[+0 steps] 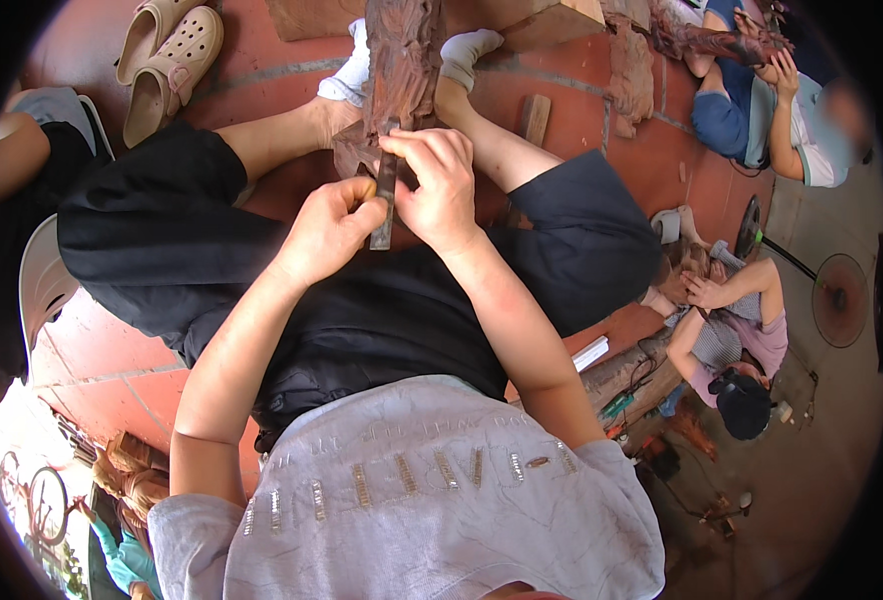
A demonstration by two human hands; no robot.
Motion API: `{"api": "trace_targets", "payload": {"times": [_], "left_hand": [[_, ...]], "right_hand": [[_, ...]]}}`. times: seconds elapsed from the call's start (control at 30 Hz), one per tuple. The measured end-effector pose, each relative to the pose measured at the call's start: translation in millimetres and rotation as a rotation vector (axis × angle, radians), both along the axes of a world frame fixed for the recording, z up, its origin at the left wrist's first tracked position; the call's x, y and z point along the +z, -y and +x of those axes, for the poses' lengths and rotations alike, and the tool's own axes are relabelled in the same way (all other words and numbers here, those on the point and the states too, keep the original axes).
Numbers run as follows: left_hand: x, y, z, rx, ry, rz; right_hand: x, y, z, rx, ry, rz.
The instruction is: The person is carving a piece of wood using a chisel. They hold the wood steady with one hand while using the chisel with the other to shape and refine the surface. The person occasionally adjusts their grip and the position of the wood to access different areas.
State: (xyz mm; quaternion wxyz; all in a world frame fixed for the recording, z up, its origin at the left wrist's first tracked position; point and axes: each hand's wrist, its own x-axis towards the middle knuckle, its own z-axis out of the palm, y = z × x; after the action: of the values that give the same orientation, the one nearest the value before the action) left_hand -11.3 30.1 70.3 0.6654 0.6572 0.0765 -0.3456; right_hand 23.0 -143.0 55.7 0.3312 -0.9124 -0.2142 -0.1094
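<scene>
Between my feet stands a long reddish-brown carved piece of wood (402, 60), its surface rough and rippled. A flat dark metal strip (383, 225), with the look of a file or blade, lies along its near end and points toward me. My right hand (440, 188) grips the strip from the right, with the forefinger stretched along its upper part. My left hand (334, 228) is closed, thumb and fingers pinching the strip's left edge lower down. Where the strip meets the wood is partly hidden by my fingers.
Wooden blocks (537, 20) lie beyond my feet, with a small wood offcut (535, 118) on the red tiles. Beige clogs (177, 65) stand at the far left. Two people work at the right, near a fan (842, 300). Another person's leg (27, 150) is close on my left.
</scene>
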Motion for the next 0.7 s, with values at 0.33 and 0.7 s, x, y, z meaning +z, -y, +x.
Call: {"api": "trace_targets", "payload": {"times": [0.33,0.7], "left_hand": [[19.9,11.6,6.7,0.136,0.036,-0.238],[0.8,37.2,-17.6,-0.309,0.258,0.055]], "right_hand": [[14.8,1.0,9.2,0.027,-0.158,0.273],[39.7,30.2,34.6,0.005,-0.353,0.597]]}}
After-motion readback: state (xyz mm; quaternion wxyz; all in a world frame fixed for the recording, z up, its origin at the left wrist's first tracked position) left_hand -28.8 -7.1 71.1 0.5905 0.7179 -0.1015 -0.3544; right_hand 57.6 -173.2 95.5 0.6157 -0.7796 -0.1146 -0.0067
